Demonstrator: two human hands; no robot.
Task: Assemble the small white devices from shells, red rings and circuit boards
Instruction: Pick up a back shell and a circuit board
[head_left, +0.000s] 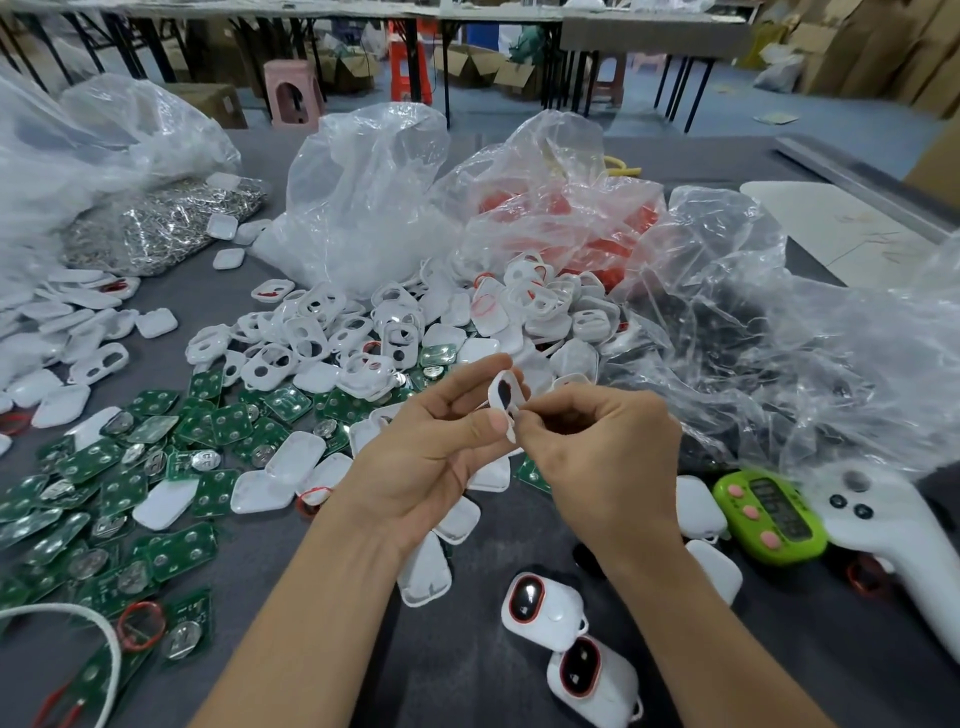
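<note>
Grey surface (467, 665) fills the frame, w/ crumpled clear plastic bags (363, 197) across the upper half. Heap of white plastic shells w/ oval windows (322, 338) sits centre-left. Green square circuit boards (104, 467) lie lower left, and two finished white devices w/ red-ringed windows (540, 605) bottom centre.

Mid-frame, the left hand (441, 447) has its grip clamped round one white windowed shell (505, 395), held above the surface. The right hand (608, 457) has its grip pinched on that shell's lower edge. Anything else in it is too small to tell.

Risk, imo: the thin fingertip pinch slips and the shell drops into the look-alike heap.

No brand/label legible. Stamps on the silver coin cells (205, 460) are too small to read.

left hand (431, 447), right hand (605, 452), both pinching shell (503, 396)
</note>
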